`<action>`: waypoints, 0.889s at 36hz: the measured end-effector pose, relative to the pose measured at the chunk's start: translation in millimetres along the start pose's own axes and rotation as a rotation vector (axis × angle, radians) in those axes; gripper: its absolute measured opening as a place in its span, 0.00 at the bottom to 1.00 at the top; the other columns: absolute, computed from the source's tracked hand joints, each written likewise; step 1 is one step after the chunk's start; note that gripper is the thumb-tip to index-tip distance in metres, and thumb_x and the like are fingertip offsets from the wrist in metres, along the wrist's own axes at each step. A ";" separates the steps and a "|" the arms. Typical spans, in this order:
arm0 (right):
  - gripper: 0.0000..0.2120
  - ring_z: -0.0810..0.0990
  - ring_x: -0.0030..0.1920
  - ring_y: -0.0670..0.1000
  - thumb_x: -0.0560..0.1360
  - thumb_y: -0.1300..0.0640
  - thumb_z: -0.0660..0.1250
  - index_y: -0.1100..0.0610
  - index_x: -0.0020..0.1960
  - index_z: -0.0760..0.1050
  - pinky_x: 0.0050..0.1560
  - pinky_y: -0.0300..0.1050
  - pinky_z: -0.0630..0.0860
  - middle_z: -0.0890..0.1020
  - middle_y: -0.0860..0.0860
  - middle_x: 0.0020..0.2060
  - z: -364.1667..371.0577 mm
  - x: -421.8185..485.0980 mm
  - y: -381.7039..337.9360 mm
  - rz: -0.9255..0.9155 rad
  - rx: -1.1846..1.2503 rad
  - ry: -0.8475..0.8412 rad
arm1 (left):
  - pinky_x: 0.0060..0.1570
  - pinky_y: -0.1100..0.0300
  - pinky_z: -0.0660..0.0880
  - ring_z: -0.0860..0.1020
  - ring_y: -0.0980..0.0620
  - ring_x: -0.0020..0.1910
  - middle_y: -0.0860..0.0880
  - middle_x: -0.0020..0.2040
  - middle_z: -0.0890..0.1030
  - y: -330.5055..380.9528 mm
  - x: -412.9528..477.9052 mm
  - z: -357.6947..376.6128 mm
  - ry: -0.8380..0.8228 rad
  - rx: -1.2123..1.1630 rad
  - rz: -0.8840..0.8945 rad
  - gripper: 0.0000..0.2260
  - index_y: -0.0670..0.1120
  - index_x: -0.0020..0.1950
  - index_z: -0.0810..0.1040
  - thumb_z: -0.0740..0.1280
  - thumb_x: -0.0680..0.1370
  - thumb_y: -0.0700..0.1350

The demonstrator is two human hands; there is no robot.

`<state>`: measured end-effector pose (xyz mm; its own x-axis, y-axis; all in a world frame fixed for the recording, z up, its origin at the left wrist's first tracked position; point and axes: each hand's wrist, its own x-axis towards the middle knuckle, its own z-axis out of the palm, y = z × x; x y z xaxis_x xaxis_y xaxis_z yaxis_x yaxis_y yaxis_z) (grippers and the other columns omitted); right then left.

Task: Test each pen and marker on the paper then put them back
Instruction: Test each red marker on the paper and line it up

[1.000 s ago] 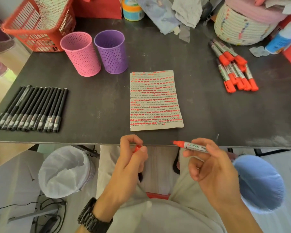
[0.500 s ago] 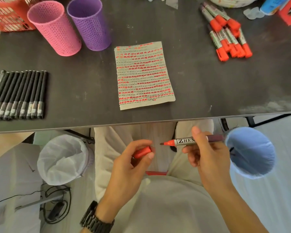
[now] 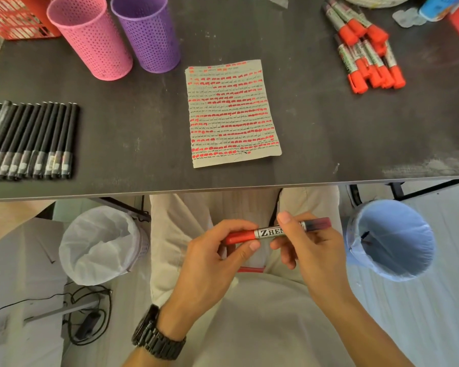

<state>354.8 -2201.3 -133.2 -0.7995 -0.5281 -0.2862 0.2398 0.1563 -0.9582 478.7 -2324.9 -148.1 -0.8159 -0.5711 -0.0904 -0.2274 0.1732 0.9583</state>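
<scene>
Cap (image 3: 240, 237), separate a moment ago, now sits on the marker (image 3: 272, 232), left hand (image 3: 207, 263) pinching it, right hand (image 3: 317, 251) gripping the marker.

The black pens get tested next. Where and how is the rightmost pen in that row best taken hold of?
Probably mid-barrel, from above and its right. The rightmost black pen lies flat on the table, packed against its left neighbour, so only its top and right side are free; roll it clear, then pinch.

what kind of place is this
Likely a stationery or craft desk, perhaps at home: a dark table holding a row of black pens, a pile of orange markers, and a perforated pink cup beside a purple cup.
</scene>
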 end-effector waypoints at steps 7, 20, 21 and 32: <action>0.25 0.66 0.22 0.47 0.64 0.30 0.75 0.53 0.36 0.83 0.24 0.37 0.62 0.81 0.55 0.29 -20.5 10.6 0.6 0.148 0.023 -0.251 | 0.39 0.72 0.69 0.76 0.57 0.38 0.56 0.47 0.85 -2.0 -1.2 -10.5 0.011 -0.023 -0.021 0.11 0.59 0.58 0.82 0.72 0.76 0.55; 0.15 0.66 0.29 0.42 0.80 0.38 0.62 0.44 0.52 0.83 0.32 0.33 0.64 0.70 0.46 0.28 -32.2 13.5 -8.2 -0.054 -0.461 -0.575 | 0.40 0.72 0.69 0.77 0.53 0.42 0.58 0.46 0.85 10.6 3.0 -35.9 -0.135 0.139 -0.005 0.10 0.62 0.57 0.81 0.71 0.76 0.55; 0.15 0.67 0.29 0.42 0.79 0.37 0.62 0.44 0.52 0.83 0.32 0.34 0.65 0.71 0.47 0.28 -31.0 11.8 -8.2 -0.067 -0.454 -0.568 | 0.40 0.72 0.69 0.77 0.53 0.42 0.58 0.46 0.85 12.3 3.8 -39.1 -0.139 0.151 0.000 0.10 0.62 0.57 0.81 0.72 0.76 0.55; 0.14 0.64 0.24 0.42 0.77 0.41 0.64 0.47 0.49 0.84 0.27 0.30 0.61 0.67 0.43 0.26 -15.3 0.4 -6.3 -0.033 -0.222 -0.424 | 0.47 0.69 0.72 0.81 0.54 0.51 0.57 0.57 0.82 25.0 17.5 -47.7 -0.132 0.176 0.132 0.23 0.61 0.69 0.73 0.74 0.75 0.56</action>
<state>344.5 -2189.7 -127.3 -0.4985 -0.8224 -0.2742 0.0580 0.2839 -0.9571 484.1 -2368.9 -112.8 -0.9044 -0.4264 -0.0133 -0.1939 0.3831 0.9031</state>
